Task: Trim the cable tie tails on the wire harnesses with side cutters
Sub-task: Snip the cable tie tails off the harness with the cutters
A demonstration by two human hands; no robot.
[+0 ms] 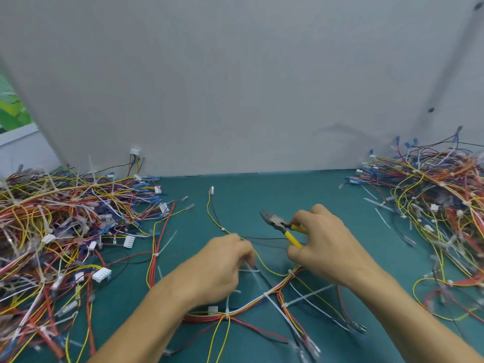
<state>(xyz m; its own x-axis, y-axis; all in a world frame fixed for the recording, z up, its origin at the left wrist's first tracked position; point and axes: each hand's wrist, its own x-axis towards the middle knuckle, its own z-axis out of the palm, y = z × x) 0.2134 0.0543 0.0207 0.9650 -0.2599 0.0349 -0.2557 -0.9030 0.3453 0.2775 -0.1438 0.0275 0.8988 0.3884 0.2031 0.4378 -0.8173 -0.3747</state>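
Head view: green counter (235, 195) against a grey wall panel (235, 74). Right hand (324, 242) above the counter's middle, grip clamped on yellow-handled side cutters (281, 226), blades parted and pointing toward the far left corner. Left hand (222, 265) just beside, grip pinched together on wires of a harness (262, 297) spread across the middle toward the near edge. White cable tie tails (309, 294) sticking out from that harness, uncut. Tangled pile of harnesses (57, 231) along the left edge, with long tails poking out; second pile (440, 205) along the right edge. Loose yellow wire (209, 205) running toward the far edge.
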